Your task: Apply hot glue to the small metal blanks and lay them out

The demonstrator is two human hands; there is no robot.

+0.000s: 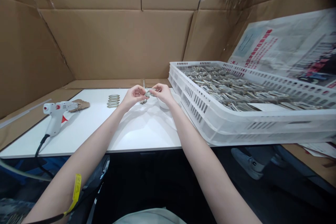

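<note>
My left hand and my right hand meet above the far middle of the white table. Thumb and fingers of both are pinched on a small pale piece, too small to make out its kind. A thin pale pointed thing sticks up just behind it. Under the fingertips lies a little heap of small metallic parts, partly covered. Close to my right wrist is a white round dish, half hidden by the forearm. Left of my left hand, several oval metal-rimmed pieces lie in a column.
A white glue gun with a black cord is at the table's left, its nozzle over a brown scrap. On the right, a white plastic crate holds many flat metal-rimmed pieces. Cardboard walls enclose the table's back and sides.
</note>
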